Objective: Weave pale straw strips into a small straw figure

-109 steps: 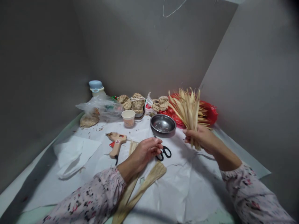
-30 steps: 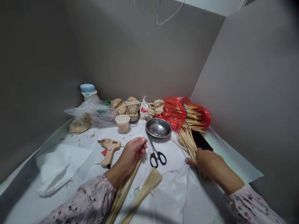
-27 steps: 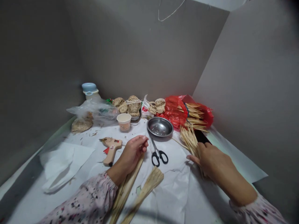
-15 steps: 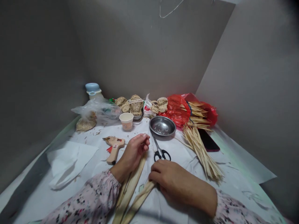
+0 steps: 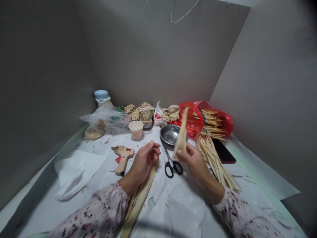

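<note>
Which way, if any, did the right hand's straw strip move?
Yes: the straw strip rose off the paper, and the right hand now holds it up in front of the steel bowl.

white paper [image 5: 183, 211] under glue gun [image 5: 123, 159], scissors [image 5: 166, 158]

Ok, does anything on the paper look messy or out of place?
Yes: small dried plant scraps litter the white paper around the back of the glue gun, looking like spilled trimmings.

Pale pink floral sleeves [image 5: 104, 206], gathered at the wrists; bare left hand [image 5: 145, 162], bare right hand [image 5: 194, 163]
</note>
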The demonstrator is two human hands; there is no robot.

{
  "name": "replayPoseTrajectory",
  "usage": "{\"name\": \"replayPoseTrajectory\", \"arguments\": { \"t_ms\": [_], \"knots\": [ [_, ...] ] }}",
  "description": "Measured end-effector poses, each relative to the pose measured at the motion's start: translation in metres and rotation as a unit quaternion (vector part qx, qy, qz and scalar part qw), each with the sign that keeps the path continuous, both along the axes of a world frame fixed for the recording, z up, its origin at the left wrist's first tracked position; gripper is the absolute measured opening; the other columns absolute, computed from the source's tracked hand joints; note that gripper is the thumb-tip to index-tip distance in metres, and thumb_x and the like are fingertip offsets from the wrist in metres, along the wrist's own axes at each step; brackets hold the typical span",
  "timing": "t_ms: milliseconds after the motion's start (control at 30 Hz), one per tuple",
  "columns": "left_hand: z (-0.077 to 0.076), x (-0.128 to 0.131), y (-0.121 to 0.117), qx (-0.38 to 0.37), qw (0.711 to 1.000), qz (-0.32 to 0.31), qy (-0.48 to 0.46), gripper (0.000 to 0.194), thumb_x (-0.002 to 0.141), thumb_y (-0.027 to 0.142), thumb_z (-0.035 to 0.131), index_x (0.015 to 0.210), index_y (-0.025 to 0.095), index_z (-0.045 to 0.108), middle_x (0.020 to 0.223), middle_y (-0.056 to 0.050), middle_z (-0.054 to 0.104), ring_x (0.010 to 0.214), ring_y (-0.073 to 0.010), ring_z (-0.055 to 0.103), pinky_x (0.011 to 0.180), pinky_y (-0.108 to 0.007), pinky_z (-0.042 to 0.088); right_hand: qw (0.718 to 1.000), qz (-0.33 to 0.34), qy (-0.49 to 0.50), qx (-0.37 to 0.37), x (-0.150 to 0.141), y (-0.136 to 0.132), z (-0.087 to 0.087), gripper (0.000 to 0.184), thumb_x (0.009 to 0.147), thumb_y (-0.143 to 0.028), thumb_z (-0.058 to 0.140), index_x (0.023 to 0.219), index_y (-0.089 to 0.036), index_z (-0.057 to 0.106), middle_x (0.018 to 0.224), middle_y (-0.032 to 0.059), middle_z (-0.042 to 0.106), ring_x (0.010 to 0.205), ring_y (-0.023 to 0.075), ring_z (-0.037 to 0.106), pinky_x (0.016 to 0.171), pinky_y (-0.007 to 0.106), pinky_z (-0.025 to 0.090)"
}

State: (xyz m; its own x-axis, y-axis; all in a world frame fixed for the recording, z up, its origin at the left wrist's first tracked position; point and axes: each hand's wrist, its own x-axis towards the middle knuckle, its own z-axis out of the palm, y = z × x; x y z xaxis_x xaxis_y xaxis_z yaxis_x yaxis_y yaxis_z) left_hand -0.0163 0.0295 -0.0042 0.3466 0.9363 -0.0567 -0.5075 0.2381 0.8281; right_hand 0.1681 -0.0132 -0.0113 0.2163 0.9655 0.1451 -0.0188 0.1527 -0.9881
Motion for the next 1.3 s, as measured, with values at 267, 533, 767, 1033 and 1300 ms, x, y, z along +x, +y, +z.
{"name": "replayPoseTrajectory", "arguments": {
  "t_ms": [267, 533, 767, 1033, 1300],
  "knots": [
    [-0.001, 0.001, 0.002, -0.014, 0.998, 0.062, -0.010, 0.028, 0.078, 0.041, 0.068, 0.078, 0.013, 0.062, 0.060, 0.001, 0.056, 0.048, -0.0067, 0.045, 0.048, -0.017, 0.037, 0.881, 0.396, -0.238, -0.105, 0.011, -0.034, 0.046, 0.015, 0.074, -0.031, 0.068, 0.074, -0.016, 0.064, 0.063, -0.0018, 0.056, 0.058, 0.0121, 0.049, 0.053, 0.023, 0.037],
    [0.005, -0.001, -0.002, 0.012, 0.998, 0.050, 0.029, 0.025, 0.076, 0.038, 0.069, 0.078, 0.014, 0.061, 0.061, 0.002, 0.055, 0.048, -0.0056, 0.042, 0.049, -0.017, 0.034, 0.937, -0.048, -0.346, 0.015, 0.022, -0.002, 0.028, 0.011, 0.074, -0.029, 0.061, 0.074, -0.019, 0.058, 0.072, 0.0025, 0.058, 0.068, 0.0178, 0.053, 0.063, 0.030, 0.042],
    [-0.005, 0.006, -0.009, 0.066, 0.988, -0.047, 0.133, 0.029, 0.073, 0.038, 0.074, 0.085, 0.015, 0.062, 0.071, 0.001, 0.058, 0.054, -0.0073, 0.047, 0.050, -0.019, 0.034, 0.987, 0.126, -0.050, -0.085, -0.017, -0.008, 0.005, 0.028, 0.075, -0.034, 0.062, 0.097, -0.017, 0.057, 0.076, 0.0012, 0.062, 0.057, 0.0142, 0.057, 0.051, 0.026, 0.045],
    [-0.013, 0.010, -0.012, 0.065, 0.982, -0.094, 0.152, 0.031, 0.071, 0.034, 0.077, 0.092, 0.014, 0.065, 0.078, -0.004, 0.067, 0.064, -0.0142, 0.059, 0.058, -0.024, 0.042, 0.985, 0.158, -0.003, -0.069, -0.022, -0.015, -0.003, 0.025, 0.076, -0.032, 0.065, 0.095, -0.017, 0.059, 0.076, 0.0001, 0.063, 0.060, 0.0123, 0.058, 0.051, 0.022, 0.045],
    [-0.018, 0.011, -0.007, 0.063, 0.980, -0.079, 0.170, 0.034, 0.072, 0.037, 0.076, 0.094, 0.011, 0.069, 0.079, -0.007, 0.068, 0.058, -0.0117, 0.053, 0.051, -0.022, 0.032, 0.987, 0.132, 0.043, -0.075, -0.006, -0.004, -0.019, 0.019, 0.078, -0.033, 0.062, 0.088, -0.017, 0.062, 0.074, 0.0009, 0.064, 0.055, 0.0106, 0.056, 0.050, 0.021, 0.044]
  ]
}}
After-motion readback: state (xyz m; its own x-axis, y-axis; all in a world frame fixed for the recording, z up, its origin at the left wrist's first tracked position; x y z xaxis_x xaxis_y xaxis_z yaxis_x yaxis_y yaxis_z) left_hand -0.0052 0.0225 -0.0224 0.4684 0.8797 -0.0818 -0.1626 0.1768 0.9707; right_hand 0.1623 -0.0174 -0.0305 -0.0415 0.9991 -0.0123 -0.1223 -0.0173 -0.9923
